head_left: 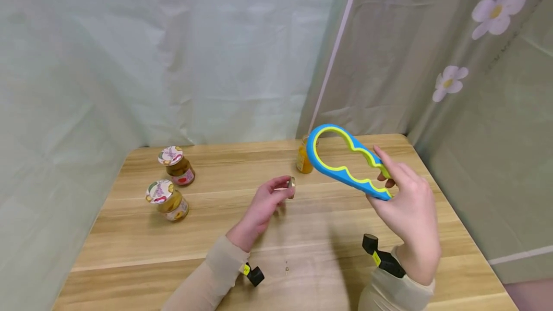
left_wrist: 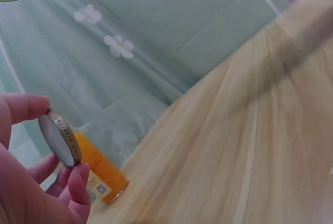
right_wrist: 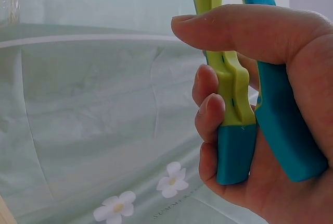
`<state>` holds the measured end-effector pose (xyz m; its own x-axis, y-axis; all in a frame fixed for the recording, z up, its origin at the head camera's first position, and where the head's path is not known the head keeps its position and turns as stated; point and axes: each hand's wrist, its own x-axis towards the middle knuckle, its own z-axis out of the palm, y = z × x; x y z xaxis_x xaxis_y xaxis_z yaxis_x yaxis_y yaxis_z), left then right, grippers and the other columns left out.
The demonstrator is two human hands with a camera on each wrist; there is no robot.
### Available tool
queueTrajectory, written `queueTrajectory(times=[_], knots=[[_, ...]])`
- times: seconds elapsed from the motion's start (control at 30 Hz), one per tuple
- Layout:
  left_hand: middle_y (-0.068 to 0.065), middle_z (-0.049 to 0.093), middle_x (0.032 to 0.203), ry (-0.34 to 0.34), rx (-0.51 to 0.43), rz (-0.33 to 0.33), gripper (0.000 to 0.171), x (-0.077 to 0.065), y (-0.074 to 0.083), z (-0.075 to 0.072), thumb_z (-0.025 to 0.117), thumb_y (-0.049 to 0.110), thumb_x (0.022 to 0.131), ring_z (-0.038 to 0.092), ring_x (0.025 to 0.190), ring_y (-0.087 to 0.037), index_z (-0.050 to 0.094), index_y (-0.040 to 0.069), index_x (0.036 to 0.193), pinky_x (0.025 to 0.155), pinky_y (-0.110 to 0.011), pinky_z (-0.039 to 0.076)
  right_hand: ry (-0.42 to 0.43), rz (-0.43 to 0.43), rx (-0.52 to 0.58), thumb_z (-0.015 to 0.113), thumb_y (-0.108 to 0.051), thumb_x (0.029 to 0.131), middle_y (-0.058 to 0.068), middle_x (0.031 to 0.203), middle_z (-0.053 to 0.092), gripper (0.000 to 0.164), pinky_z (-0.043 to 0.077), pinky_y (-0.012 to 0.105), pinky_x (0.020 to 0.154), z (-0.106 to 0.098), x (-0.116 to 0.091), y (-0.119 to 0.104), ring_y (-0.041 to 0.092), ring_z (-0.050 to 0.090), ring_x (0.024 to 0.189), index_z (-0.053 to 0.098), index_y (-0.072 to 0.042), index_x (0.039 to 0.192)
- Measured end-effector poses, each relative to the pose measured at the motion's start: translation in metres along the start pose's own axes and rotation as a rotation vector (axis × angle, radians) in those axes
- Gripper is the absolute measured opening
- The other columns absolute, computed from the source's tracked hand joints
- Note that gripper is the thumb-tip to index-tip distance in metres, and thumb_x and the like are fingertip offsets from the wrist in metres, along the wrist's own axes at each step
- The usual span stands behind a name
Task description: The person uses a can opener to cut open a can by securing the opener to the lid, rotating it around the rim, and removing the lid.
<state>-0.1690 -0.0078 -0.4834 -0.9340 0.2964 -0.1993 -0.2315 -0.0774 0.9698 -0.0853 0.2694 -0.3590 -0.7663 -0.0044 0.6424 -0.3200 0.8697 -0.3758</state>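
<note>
My left hand (head_left: 264, 207) pinches a round metal jar lid (left_wrist: 61, 137) by its edge, thumb and fingers on opposite sides, the lid held on its side above the table. In my right hand (head_left: 408, 200) is a blue and lime-green jar opener (head_left: 321, 169), gripped by its two handles, with its wide loop pointing left. The right wrist view shows fingers curled round the green-lined handle (right_wrist: 234, 94). Behind the loop stands a lidless jar of orange contents (head_left: 304, 160), partly covered by the opener in the head view.
Two lidded jars stand at the table's left: one with reddish contents (head_left: 181, 172) farther back, one with yellowish contents (head_left: 173, 204) nearer. Small drops (head_left: 287, 269) lie on the wooden table (head_left: 142, 253) near the front. A pale curtain (head_left: 233, 61) hangs behind the table.
</note>
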Motion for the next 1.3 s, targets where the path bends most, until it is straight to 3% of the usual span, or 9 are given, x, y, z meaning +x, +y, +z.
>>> queueTrajectory(times=[0.17,0.27,0.5,0.7,0.83,1.0,1.3], knots=[[-0.003,0.058,0.12,-0.022,0.325,0.086,0.052,0.006,0.0,0.005,0.079,0.028,0.085,0.056,0.097,-0.023,0.06,0.016,0.131,0.069,-0.029,0.05,0.005,0.013,-0.007,0.076,-0.003,0.065,-0.003,0.085,0.062,0.086,0.042,0.037,0.059,-0.002,-0.002,0.001,0.011,0.055,0.072,0.053,-0.034,0.142],[0.001,0.056,0.12,-0.038,0.489,0.123,0.054,0.01,0.002,0.009,0.079,0.031,0.085,0.054,0.098,-0.021,0.06,0.015,0.132,0.07,-0.028,0.053,0.004,0.014,-0.011,0.076,-0.002,0.065,-0.003,0.085,0.062,0.087,0.042,0.037,0.059,-0.003,-0.003,0.002,0.011,0.055,0.072,0.053,-0.035,0.143],[-0.002,0.053,0.111,-0.046,0.712,0.215,0.053,0.028,0.003,0.017,0.08,0.034,0.084,0.052,0.093,-0.021,0.062,0.013,0.128,0.074,-0.033,0.054,-0.005,0.012,-0.011,0.076,-0.003,0.065,-0.003,0.084,0.063,0.085,0.042,0.037,0.059,-0.004,-0.003,0.002,0.011,0.055,0.072,0.054,-0.033,0.142],[-0.007,0.052,0.123,-0.046,0.914,0.304,0.064,0.048,0.0,0.026,0.08,0.031,0.084,0.051,0.106,-0.022,0.053,0.006,0.138,0.092,-0.04,0.051,-0.017,0.001,-0.007,0.077,-0.005,0.066,-0.004,0.084,0.062,0.084,0.042,0.037,0.06,-0.002,-0.003,0.001,0.011,0.055,0.072,0.054,-0.033,0.142],[-0.007,0.053,0.129,-0.029,1.059,0.347,0.059,0.058,-0.004,0.029,0.078,0.029,0.084,0.049,0.113,-0.023,0.056,0.009,0.135,0.096,-0.045,0.047,-0.022,-0.007,-0.002,0.077,-0.006,0.066,-0.003,0.084,0.062,0.083,0.043,0.038,0.061,0.0,-0.002,-0.001,0.012,0.056,0.072,0.055,-0.032,0.142],[-0.004,0.056,0.125,-0.024,1.146,0.391,0.049,0.067,-0.007,0.033,0.077,0.024,0.083,0.048,0.111,-0.023,0.06,0.012,0.128,0.092,-0.045,0.047,-0.024,-0.005,0.0,0.076,-0.005,0.066,-0.004,0.084,0.062,0.085,0.043,0.038,0.061,0.0,0.0,-0.002,0.011,0.056,0.072,0.054,-0.034,0.142],[-0.002,0.059,0.115,-0.046,1.151,0.385,0.037,0.074,-0.012,0.037,0.078,0.018,0.082,0.05,0.104,-0.021,0.063,0.013,0.115,0.087,-0.044,0.048,-0.032,-0.011,0.003,0.078,-0.005,0.065,-0.002,0.083,0.062,0.086,0.043,0.038,0.062,0.001,0.001,-0.004,0.011,0.055,0.073,0.053,-0.034,0.142]])
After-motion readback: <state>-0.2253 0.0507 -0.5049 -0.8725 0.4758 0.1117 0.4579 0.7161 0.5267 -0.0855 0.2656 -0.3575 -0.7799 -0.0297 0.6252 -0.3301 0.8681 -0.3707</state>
